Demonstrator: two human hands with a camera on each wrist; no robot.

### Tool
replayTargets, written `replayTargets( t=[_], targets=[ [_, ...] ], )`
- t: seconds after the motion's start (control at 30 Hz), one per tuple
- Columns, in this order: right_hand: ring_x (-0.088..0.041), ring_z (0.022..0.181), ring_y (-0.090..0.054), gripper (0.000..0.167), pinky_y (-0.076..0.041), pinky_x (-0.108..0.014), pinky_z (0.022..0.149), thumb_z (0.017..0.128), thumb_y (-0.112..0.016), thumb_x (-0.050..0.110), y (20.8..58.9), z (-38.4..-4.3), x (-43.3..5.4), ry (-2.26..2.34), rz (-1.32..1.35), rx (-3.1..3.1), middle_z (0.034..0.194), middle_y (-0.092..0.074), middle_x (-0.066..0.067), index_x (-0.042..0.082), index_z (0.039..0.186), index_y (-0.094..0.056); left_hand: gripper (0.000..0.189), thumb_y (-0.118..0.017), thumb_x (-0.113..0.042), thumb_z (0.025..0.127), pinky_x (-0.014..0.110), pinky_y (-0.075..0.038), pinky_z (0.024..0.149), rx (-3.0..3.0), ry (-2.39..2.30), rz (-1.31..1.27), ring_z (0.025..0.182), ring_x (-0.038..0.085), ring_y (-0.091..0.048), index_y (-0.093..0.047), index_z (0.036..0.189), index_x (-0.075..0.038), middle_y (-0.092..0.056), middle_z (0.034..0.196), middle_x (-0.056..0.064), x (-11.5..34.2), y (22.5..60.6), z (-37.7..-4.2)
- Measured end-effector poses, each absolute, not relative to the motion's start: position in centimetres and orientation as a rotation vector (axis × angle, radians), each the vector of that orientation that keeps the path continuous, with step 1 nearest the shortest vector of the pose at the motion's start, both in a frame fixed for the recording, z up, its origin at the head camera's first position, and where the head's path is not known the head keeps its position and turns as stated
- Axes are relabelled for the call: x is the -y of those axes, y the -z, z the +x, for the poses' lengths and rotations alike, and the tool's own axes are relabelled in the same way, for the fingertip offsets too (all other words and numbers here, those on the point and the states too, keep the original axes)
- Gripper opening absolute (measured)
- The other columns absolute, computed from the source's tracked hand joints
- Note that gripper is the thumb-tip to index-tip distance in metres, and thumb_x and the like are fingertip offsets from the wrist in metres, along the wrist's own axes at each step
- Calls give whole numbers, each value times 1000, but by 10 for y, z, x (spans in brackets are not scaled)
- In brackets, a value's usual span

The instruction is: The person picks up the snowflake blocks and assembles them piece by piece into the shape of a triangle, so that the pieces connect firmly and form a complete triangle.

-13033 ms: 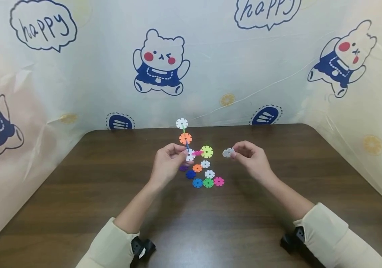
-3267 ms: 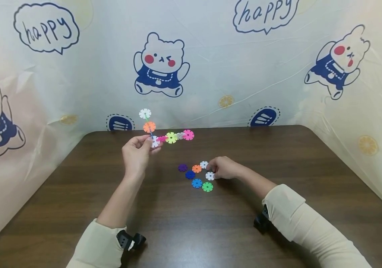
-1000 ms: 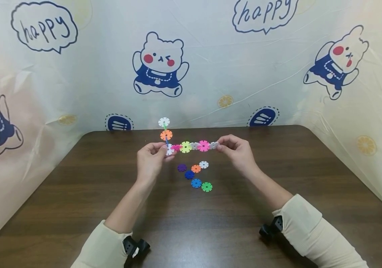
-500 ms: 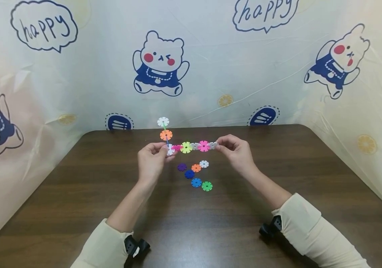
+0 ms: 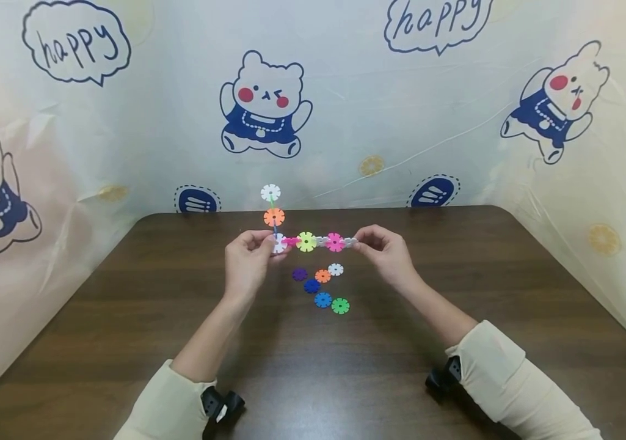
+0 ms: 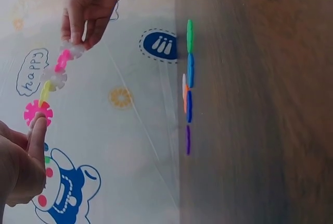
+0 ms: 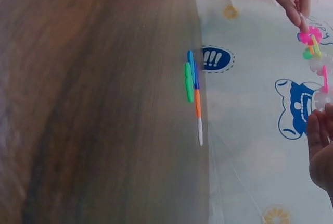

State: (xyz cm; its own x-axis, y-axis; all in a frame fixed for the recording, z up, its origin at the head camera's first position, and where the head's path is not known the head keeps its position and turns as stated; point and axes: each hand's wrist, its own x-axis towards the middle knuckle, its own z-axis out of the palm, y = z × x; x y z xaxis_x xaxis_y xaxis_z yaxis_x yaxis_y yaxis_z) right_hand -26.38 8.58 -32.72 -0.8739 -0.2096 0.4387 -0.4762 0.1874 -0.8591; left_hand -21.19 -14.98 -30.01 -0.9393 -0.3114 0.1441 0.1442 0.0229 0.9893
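Both hands hold up an L-shaped chain of slotted snowflake discs, small notched plastic rounds. My left hand (image 5: 247, 263) pinches the white corner disc (image 5: 279, 244). Above it rise an orange disc (image 5: 274, 217) and a white top disc (image 5: 271, 192), with edge-on discs between. A pink edge-on disc, a yellow-green disc (image 5: 306, 242), a clear whitish disc and a pink disc (image 5: 335, 242) run rightward. At that end my right hand (image 5: 389, 253) pinches a whitish disc (image 5: 349, 242) against the pink one. In the left wrist view, the right hand (image 6: 93, 10) holds this end disc from above.
Loose discs lie flat below the chain: purple (image 5: 300, 274), dark blue (image 5: 311, 286), orange (image 5: 322, 276), white (image 5: 336, 269), blue (image 5: 323, 300) and green (image 5: 340, 306). The brown table (image 5: 313, 373) meets a cartoon-printed sheet (image 5: 340, 104) behind. Black cameras sit at both cuffs.
Since 13 seconds ago, the chain has grown rightward by whitish and pink discs. My right hand has brought another whitish disc from the table to its end. Lately the chain tilts slightly.
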Motion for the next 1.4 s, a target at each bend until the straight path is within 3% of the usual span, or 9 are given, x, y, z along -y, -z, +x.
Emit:
replayTargets(
  t=[0.47, 0.5, 0.67, 0.87, 1.03, 1.23, 1.4],
  targets=[
    [-22, 85, -56, 21, -49, -31, 73, 85, -67, 14, 352, -311, -74, -1449, 653, 2853, 93, -63, -8, 2, 103, -66, 19, -57, -2, 90, 26, -53, 68, 1863, 1997, 167, 72, 16, -68, -57, 106, 10, -58, 97, 20, 160, 296, -212],
    [-22, 85, -56, 23, -49, -31, 74, 85, -67, 14, 354, -315, -73, -1430, 642, 2896, 94, -63, -7, 2, 104, -66, 19, -57, -2, 90, 26, -53, 68, 1832, 2027, 135, 74, 17, -68, -58, 105, 9, -58, 96, 20, 168, 310, -224],
    [-20, 82, -55, 24, -48, -30, 73, 84, -69, 17, 363, -331, -68, -1303, 609, 3043, 93, -63, -6, 4, 105, -66, 20, -58, -3, 90, 27, -53, 69, 1792, 2029, 132, 76, 19, -68, -58, 105, 10, -59, 95, 20, 170, 310, -226],
    [-19, 78, -52, 29, -44, -28, 68, 81, -72, 18, 369, -338, -62, -1179, 627, 3139, 86, -61, -5, 4, 106, -66, 18, -54, 2, 90, 28, -54, 69, 1746, 2019, 177, 66, 12, -67, -56, 103, 14, -59, 91, 17, 165, 293, -215],
    [-19, 81, -51, 32, -44, -28, 70, 79, -74, 16, 372, -340, -59, -1123, 623, 3166, 89, -60, -5, 5, 108, -66, 15, -58, -1, 89, 30, -54, 66, 1674, 2039, 110, 70, 20, -68, -59, 100, 10, -59, 90, 18, 173, 307, -227],
    [-20, 81, -51, 22, -43, -29, 71, 77, -75, 10, 372, -340, -55, -1043, 641, 3177, 87, -59, -5, 6, 97, -67, 16, -62, -2, 87, 32, -54, 67, 1637, 2051, 66, 74, 27, -68, -59, 97, 10, -59, 91, 23, 178, 316, -233],
    [-18, 72, -52, 16, -43, -26, 62, 78, -73, 6, 373, -337, -57, -1067, 628, 3105, 79, -56, -5, 5, 88, -62, 14, -58, 2, 88, 31, -55, 65, 1656, 2039, 79, 70, 23, -68, -58, 98, 12, -59, 89, 21, 172, 309, -227]
  ],
)
